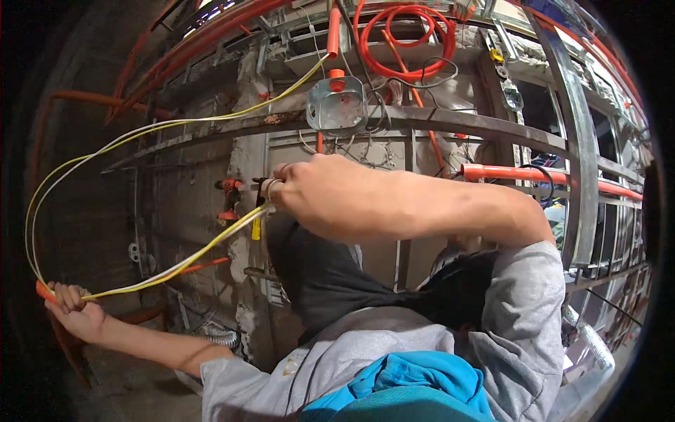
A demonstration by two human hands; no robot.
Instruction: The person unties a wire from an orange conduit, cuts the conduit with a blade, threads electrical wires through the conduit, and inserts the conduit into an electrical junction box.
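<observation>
The room is unfinished, and a long grey steel bar (478,126) crosses it behind a square grey metal box (341,114). From the right hand (299,190), closed around them, the thin yellow and white wires (245,219) slant down leftward to the left hand (76,311). This left hand grips them together with a short orange plastic tube (45,291). The right hand is the nearer one to the box.

The wires (188,264) are yellow and white, the coiled hose (448,48) orange-red, the shirt (524,299) grey, the trousers (320,264) black.
</observation>
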